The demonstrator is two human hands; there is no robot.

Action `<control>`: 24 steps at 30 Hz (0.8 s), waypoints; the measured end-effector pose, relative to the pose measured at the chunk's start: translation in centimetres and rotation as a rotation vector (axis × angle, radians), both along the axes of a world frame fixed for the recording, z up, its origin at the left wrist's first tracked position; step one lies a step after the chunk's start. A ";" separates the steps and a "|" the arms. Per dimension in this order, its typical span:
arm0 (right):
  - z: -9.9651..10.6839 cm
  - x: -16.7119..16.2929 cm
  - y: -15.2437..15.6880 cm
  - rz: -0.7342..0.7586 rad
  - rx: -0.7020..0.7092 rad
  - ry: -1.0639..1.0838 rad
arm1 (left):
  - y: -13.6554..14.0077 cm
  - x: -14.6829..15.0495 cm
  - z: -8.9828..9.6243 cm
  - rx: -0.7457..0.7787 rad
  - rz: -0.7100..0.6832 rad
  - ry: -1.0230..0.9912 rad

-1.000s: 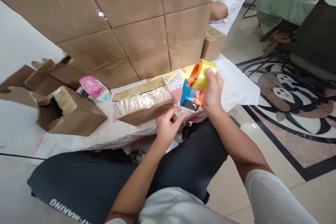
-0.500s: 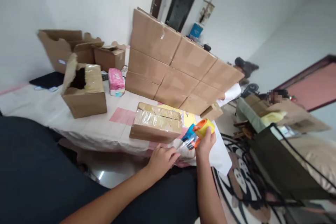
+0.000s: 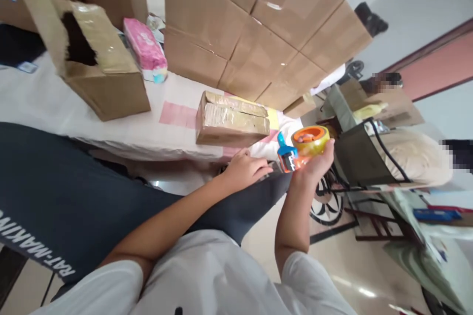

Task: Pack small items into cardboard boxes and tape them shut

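Observation:
My right hand (image 3: 318, 160) is wrapped round a tape dispenser (image 3: 287, 157) with a blue and orange body. It carries a roll of yellowish packing tape (image 3: 312, 140) on an orange core. My left hand (image 3: 247, 171) is closed just left of the dispenser, its fingers pinched at the tape's free end; a short clear strip shows faintly between them. Beyond both hands, a small taped cardboard box (image 3: 232, 120) lies near the edge of the cloth-covered table (image 3: 177, 142).
A wall of stacked cartons (image 3: 251, 34) stands behind the small box. To the left are a torn-open box (image 3: 107, 88) and a pink packet (image 3: 144, 49). A chair (image 3: 365, 152) stands at the right, and other people are partly visible there.
My view has tilted down, bringing my shirt into sight. The dispenser has turned in my right hand, so the roll's orange core faces up. Both hands stay close together.

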State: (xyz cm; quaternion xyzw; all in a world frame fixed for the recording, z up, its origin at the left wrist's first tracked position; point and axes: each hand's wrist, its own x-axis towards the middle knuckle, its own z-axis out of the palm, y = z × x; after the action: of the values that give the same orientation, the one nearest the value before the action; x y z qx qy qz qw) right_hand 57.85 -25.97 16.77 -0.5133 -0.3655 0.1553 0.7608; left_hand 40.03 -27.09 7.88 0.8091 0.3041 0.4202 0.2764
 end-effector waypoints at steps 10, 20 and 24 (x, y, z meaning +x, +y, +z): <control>-2.4 0.2 -0.5 -0.052 -0.071 0.000 | 0.6 -0.7 0.0 -0.125 -0.100 -0.049; -1.7 -0.2 -1.6 -0.080 -0.041 0.009 | 0.3 -1.4 0.8 -0.154 -0.153 -0.033; -1.7 0.0 -2.3 -0.056 -0.088 -0.048 | 0.1 -1.6 1.1 -0.102 -0.172 0.021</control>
State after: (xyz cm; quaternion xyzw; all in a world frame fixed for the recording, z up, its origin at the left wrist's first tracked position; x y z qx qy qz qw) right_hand 57.82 -28.31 15.03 -0.5601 -0.3620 0.1375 0.7324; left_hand 38.47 -27.03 8.94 0.8215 0.2576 0.3703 0.3490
